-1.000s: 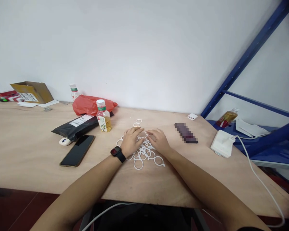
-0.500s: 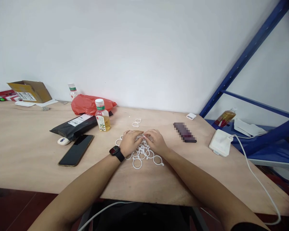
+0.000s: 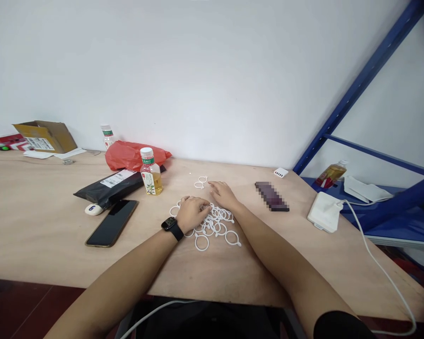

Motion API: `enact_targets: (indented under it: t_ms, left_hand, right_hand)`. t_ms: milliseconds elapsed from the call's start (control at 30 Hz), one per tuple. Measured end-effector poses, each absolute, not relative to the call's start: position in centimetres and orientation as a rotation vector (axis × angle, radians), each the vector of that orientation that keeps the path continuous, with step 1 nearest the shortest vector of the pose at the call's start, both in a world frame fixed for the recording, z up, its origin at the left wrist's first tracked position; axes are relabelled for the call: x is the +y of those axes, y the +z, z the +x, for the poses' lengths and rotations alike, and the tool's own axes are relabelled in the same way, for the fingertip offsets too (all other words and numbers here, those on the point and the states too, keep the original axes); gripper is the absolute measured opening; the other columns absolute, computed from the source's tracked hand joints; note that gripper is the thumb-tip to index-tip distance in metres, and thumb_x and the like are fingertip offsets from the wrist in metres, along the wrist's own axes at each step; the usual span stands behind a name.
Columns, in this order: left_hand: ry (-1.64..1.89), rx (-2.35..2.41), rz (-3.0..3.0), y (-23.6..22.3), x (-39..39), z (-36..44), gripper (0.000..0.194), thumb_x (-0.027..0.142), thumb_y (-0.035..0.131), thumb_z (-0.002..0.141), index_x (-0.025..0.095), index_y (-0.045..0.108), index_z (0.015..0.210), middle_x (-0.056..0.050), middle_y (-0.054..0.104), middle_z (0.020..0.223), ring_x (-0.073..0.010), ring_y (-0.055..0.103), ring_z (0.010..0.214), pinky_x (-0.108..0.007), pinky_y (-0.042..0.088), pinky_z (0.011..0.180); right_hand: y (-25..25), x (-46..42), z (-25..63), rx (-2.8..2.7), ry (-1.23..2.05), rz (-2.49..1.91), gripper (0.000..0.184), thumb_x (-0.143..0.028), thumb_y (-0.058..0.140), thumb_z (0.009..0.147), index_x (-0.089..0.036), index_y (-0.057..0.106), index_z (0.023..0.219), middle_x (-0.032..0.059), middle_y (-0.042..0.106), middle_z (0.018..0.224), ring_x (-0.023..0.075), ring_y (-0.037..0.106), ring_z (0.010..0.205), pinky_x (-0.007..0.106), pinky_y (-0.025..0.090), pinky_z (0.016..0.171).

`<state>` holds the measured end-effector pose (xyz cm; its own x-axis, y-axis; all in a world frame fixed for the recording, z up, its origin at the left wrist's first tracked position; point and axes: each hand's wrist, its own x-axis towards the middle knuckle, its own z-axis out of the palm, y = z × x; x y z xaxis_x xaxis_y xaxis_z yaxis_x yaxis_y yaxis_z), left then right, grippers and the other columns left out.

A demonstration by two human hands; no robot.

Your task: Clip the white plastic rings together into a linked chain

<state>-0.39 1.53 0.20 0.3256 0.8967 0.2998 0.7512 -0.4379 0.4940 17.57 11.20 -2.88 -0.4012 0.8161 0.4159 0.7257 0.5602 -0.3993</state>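
Observation:
A loose pile of white curtain rings (image 3: 221, 229), each with a small eyelet, lies on the table in front of me. My left hand (image 3: 192, 212), with a black watch at its wrist, rests low over the pile's left side. Its thumb and fingers are closed on a white curtain ring, mostly hidden by the hand. Beyond the pile, my right hand (image 3: 223, 194) is stretched forward with its fingers apart and nothing visible in them. Its fingertips are just right of two white rings (image 3: 199, 182) that lie away from the pile.
Left of the pile are a phone (image 3: 112, 223), a white earbud case (image 3: 93, 209), a black parcel (image 3: 108, 187), a drink bottle (image 3: 151, 181) and a red bag (image 3: 127, 156). To the right lie a pixelated dark object (image 3: 271, 196) and a white power bank (image 3: 324, 212) with a cable.
My right hand has parted from my left and moved forward to the two separate rings, its fingers opening. The left hand stays over the pile, slightly lower in view.

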Motion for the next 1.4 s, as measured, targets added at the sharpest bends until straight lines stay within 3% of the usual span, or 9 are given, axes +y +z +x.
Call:
enact_targets:
  t_ms: [67,167,367,633,833,1033,1400]
  left_hand:
    - [0.795,1.492,2.339,0.2,1.5,-0.5,0.026,0.039,0.052,0.090,0.025,0.074,0.092,-0.003,0.075,0.098,-0.0225,0.064,0.096,-0.042,0.034,0.097]
    - [0.808,1.508,2.336,0.1,1.7,-0.6,0.025,0.040,0.053,0.090,0.026,0.073,0.094,-0.002,0.075,0.100,-0.0227,0.064,0.097,-0.042,0.034,0.097]
    - [0.906,1.514,2.309,-0.1,1.9,-0.8,0.022,0.039,0.059,0.087,0.027,0.072,0.100,-0.003,0.071,0.108,-0.0227,0.061,0.107,-0.041,0.036,0.101]
    - [1.125,1.657,2.119,-0.7,2.3,-1.1,0.038,0.034,0.060,0.087,0.021,0.059,0.123,-0.009,0.065,0.120,-0.0258,0.060,0.110,-0.046,0.040,0.101]
    - [1.207,1.539,2.066,-0.8,3.1,-1.6,0.029,0.033,0.053,0.092,0.022,0.066,0.116,-0.006,0.071,0.110,-0.0223,0.064,0.102,-0.039,0.046,0.095]
    - [1.268,1.431,2.063,-0.7,3.3,-1.7,0.022,0.032,0.057,0.090,0.022,0.073,0.101,-0.005,0.074,0.102,-0.0206,0.067,0.096,-0.037,0.049,0.093]
    - [1.348,1.357,1.741,-1.0,3.6,-1.6,0.022,0.032,0.060,0.084,0.017,0.074,0.090,-0.005,0.076,0.088,-0.0188,0.069,0.080,-0.030,0.054,0.076]
  right_hand:
    - [-2.9,11.8,16.4,-2.334,0.159,-1.300,0.044,-0.030,0.053,0.092,-0.026,0.053,0.135,0.0084,0.062,0.124,0.0252,0.052,0.113,0.040,0.039,0.098]
    - [-2.9,11.9,15.5,-2.432,0.120,-1.335,0.039,-0.039,0.056,0.091,-0.033,0.059,0.129,0.0065,0.061,0.125,0.0275,0.050,0.114,0.042,0.037,0.096]
    - [-2.8,11.0,16.9,-2.350,0.104,-1.250,0.012,-0.025,0.060,0.087,-0.025,0.072,0.088,0.0043,0.070,0.097,0.0221,0.057,0.099,0.038,0.039,0.091]
    - [-2.0,8.9,16.1,-1.972,0.443,-0.936,0.011,-0.018,0.060,0.081,-0.021,0.068,0.088,0.0043,0.071,0.092,0.0192,0.063,0.092,0.036,0.047,0.089]
    - [-2.3,7.8,14.0,-1.582,1.022,-0.803,0.026,-0.030,0.069,0.074,-0.021,0.063,0.097,0.0031,0.072,0.088,0.0178,0.068,0.083,0.032,0.055,0.077]
    - [-2.5,8.1,14.5,-1.549,1.027,-0.876,0.026,-0.035,0.077,0.065,-0.019,0.066,0.082,0.0033,0.070,0.079,0.0178,0.067,0.075,0.033,0.055,0.074]
    - [-1.4,7.6,14.6,-1.565,1.089,-0.884,0.030,-0.029,0.077,0.065,-0.021,0.058,0.086,-0.0023,0.065,0.072,0.0147,0.065,0.069,0.028,0.054,0.068]
